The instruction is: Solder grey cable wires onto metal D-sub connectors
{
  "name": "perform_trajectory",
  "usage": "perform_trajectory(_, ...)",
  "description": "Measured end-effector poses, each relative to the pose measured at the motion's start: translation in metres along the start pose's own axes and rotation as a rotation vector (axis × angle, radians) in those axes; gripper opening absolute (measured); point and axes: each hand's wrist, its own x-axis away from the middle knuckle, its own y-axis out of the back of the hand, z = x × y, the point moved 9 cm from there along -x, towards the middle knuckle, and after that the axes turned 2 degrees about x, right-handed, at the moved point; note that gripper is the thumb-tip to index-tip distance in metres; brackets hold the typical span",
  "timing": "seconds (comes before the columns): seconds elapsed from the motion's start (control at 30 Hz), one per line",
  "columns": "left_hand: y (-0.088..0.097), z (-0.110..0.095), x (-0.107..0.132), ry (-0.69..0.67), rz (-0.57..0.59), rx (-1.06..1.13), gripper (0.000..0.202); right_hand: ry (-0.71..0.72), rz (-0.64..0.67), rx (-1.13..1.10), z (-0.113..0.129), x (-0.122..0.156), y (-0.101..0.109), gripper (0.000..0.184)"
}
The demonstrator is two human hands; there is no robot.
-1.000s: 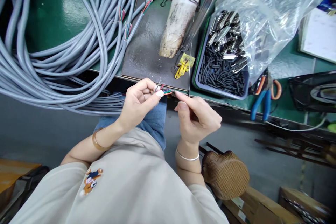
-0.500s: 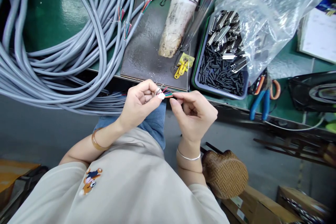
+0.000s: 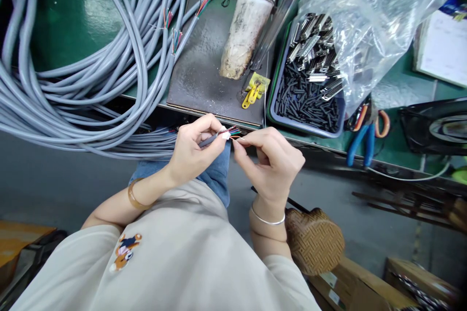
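Closed at the fingertips, the left hand grips a grey cable near its end, in the head view, with something small and white at the tip of the thumb. Coloured wires fan out from that end toward 3 o'clock, near the middle of the view. The right hand, thumb and forefinger almost together, meets a thin orange wire; the strand is too fine to tell whether it is pinched or merely touched.

Reckoned from the wires, a heap of grey cables sweeps round at 10 o'clock. At 12 o'clock lies a dark board, a stained white roll slanting over it. Yellow pieces sit at 1 o'clock. A tray of black sleeves and metal connectors is at 2 o'clock, and blue-handled pliers rest at 3 o'clock.
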Motion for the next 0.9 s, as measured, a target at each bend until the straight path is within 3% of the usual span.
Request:
perform_trajectory(0.13,-0.001,0.001,0.001,-0.017,0.004,-0.029,0.015,0.1,0.042,0.11,0.009,0.0,-0.001,0.016)
perform_trajectory(0.3,-0.004,-0.003,-0.006,0.063,0.041,0.072,0.025,0.179,0.011,0.172,0.016,0.002,-0.004,0.017)
perform_trajectory(0.4,-0.009,-0.002,-0.008,0.172,0.106,0.194,0.033,0.144,-0.029,0.102,0.012,0.005,-0.006,0.017)
perform_trajectory(0.5,-0.011,0.0,-0.008,0.226,0.139,0.274,0.034,0.014,-0.074,-0.012,-0.002,0.007,-0.004,0.013)
perform_trajectory(0.57,-0.011,-0.002,-0.008,0.215,0.131,0.276,0.033,-0.083,-0.107,-0.067,-0.012,0.01,-0.001,0.01)
perform_trajectory(0.63,-0.009,-0.004,-0.009,0.185,0.111,0.25,0.032,-0.129,-0.137,-0.092,-0.017,0.014,0.003,0.021)
perform_trajectory(0.73,-0.009,-0.007,-0.01,0.14,0.1,0.214,0.028,-0.089,-0.127,-0.067,-0.013,0.016,0.003,0.034)
perform_trajectory(0.9,-0.004,-0.01,-0.011,0.051,0.066,0.184,0.02,-0.041,-0.099,-0.03,-0.007,0.017,0.001,0.033)
